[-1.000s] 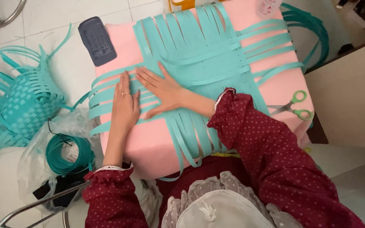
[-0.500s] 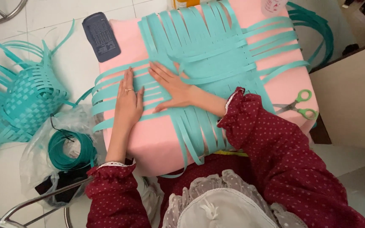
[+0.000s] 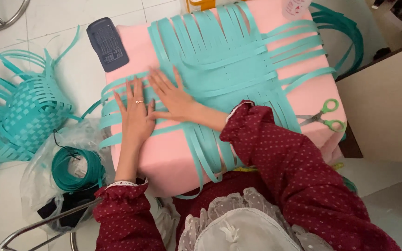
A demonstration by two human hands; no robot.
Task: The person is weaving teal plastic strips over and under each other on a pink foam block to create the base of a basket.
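Two flat open hands, left hand point(image 3: 136, 116), right hand point(image 3: 173, 95), pressing teal woven strips point(image 3: 224, 60), dark rectangular printed card point(image 3: 108, 44) upper left

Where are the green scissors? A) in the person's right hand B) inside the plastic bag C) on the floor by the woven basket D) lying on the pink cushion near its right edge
D: the green-handled scissors lie on the pink cushion near its right edge, untouched, while both hands press flat on the teal strips.

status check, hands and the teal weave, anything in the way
Left hand flat on teal strips, empty. Right hand pressing woven mat on pink cushion. Scissors off to the right, clear of both hands.
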